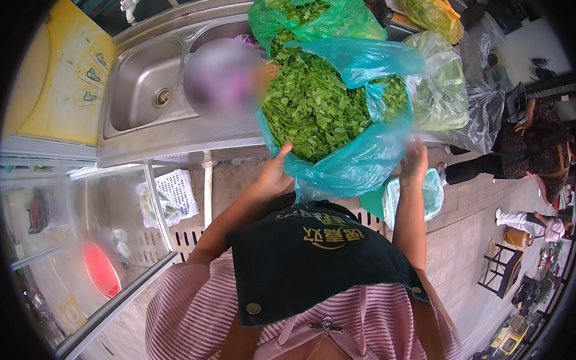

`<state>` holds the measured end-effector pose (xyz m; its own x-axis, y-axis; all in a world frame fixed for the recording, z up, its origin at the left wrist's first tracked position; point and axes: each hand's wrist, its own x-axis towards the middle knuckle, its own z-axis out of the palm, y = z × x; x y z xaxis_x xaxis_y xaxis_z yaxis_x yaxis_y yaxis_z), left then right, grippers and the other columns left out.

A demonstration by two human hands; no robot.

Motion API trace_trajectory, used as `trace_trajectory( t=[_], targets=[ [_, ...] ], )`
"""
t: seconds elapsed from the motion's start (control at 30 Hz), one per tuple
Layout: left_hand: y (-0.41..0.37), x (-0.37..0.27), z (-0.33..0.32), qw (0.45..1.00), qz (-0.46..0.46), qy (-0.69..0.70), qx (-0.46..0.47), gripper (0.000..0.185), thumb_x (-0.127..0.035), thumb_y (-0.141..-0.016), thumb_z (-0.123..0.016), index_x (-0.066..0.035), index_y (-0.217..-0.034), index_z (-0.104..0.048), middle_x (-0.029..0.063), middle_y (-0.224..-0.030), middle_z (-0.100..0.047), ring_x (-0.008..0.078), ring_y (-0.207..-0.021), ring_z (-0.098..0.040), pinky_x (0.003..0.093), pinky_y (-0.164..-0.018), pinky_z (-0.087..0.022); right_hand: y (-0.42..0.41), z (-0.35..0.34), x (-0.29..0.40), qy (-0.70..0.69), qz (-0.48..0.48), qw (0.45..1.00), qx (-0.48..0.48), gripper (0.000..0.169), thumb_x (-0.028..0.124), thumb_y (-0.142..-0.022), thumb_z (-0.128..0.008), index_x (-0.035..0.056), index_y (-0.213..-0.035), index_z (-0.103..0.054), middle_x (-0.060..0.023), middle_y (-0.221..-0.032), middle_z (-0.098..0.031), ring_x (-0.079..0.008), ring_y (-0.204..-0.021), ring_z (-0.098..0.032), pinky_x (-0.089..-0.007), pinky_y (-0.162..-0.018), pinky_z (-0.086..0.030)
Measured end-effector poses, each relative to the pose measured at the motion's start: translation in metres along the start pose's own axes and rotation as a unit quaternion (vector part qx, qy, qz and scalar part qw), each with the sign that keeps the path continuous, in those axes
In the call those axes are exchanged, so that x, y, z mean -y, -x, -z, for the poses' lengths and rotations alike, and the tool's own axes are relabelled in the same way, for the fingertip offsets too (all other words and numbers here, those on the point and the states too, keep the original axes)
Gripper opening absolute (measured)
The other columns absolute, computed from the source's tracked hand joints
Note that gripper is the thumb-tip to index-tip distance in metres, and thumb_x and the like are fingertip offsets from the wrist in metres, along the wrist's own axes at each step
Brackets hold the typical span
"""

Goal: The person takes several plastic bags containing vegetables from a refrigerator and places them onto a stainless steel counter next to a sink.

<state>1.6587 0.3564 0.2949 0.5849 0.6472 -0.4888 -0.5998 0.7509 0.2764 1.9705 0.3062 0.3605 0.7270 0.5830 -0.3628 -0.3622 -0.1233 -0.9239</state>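
Leafy green herbs (319, 100), which look like cilantro, fill an open blue-green plastic bag (360, 163) in front of me. My left hand (275, 172) grips the bag's lower left edge, thumb up. At the bag's right side, my right hand (414, 160) has its fingers at the plastic; part of them is blurred, and I cannot tell how firmly they hold. Behind it lies a green plastic bag (341, 20) with more leafy greens. A blurred round patch covers something purple just left of the herbs.
A steel sink (143, 89) is at the left, under a white tap (128, 8). Clear bags of greens (439, 85) lie at the right. Below the counter are a white plastic basket (178, 193) and a lined bin (432, 194). A person (536, 150) stands at the far right.
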Motion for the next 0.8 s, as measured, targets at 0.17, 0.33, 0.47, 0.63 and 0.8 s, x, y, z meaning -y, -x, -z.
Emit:
trace_trajectory(
  t=[0.17,0.33,0.47,0.63,0.8],
  targets=[
    [0.003,0.022,-0.025,0.997,0.031,-0.063,-0.039,0.046,-0.028,-0.086,-0.048,-0.004,-0.122,-0.032,0.0124,-0.12,-0.041,0.0292,-0.105,-0.046,0.0504,-0.082,-0.042,0.05,-0.05,0.057,0.071,0.314,0.946,0.05,0.028,0.014,-0.083,-0.046,0.0035,-0.109,-0.047,-0.0075,-0.101,-0.051,-0.0152,-0.096,-0.047,-0.0272,-0.083,-0.035],
    [0.002,0.021,-0.011,0.988,0.017,-0.147,-0.036,0.05,-0.032,-0.084,-0.051,-0.006,-0.122,-0.034,0.0107,-0.121,-0.041,0.0264,-0.106,-0.046,0.0449,-0.083,-0.042,0.083,-0.12,0.07,0.204,0.416,0.84,0.282,0.02,0.004,-0.073,-0.055,0.0038,-0.093,-0.055,-0.0069,-0.096,-0.053,-0.0174,-0.094,-0.05,-0.0284,-0.081,-0.038],
    [0.002,0.018,-0.006,0.979,0.021,-0.196,-0.06,0.062,-0.039,-0.08,-0.055,-0.007,-0.126,-0.028,0.0108,-0.124,-0.038,0.0278,-0.108,-0.044,0.0457,-0.084,-0.04,0.069,-0.18,0.063,0.311,0.401,0.732,0.455,0.025,0.01,-0.078,-0.053,0.0063,-0.102,-0.054,-0.0083,-0.098,-0.052,-0.0189,-0.093,-0.05,-0.0271,-0.08,-0.039],
    [0.017,0.0,-0.017,0.943,-0.108,-0.283,-0.139,0.081,-0.045,-0.075,-0.06,-0.004,-0.129,-0.017,0.0177,-0.125,-0.036,0.03,-0.111,-0.041,0.0429,-0.088,-0.036,-0.054,-0.187,0.087,0.502,0.549,0.619,0.251,0.028,0.016,-0.075,-0.051,0.0109,-0.102,-0.056,-0.0126,-0.096,-0.058,-0.0307,-0.088,-0.054,-0.0392,-0.081,-0.04],
    [0.019,-0.032,-0.026,0.836,-0.259,-0.416,-0.247,0.082,-0.046,-0.074,-0.06,0.0,-0.129,-0.019,0.0258,-0.121,-0.036,0.0307,-0.114,-0.038,0.0369,-0.09,-0.036,-0.108,-0.17,0.105,0.588,0.524,0.575,0.221,0.025,0.02,-0.074,-0.051,0.0137,-0.097,-0.06,-0.0115,-0.093,-0.059,-0.0296,-0.093,-0.053,-0.0413,-0.088,-0.035]
  ],
)
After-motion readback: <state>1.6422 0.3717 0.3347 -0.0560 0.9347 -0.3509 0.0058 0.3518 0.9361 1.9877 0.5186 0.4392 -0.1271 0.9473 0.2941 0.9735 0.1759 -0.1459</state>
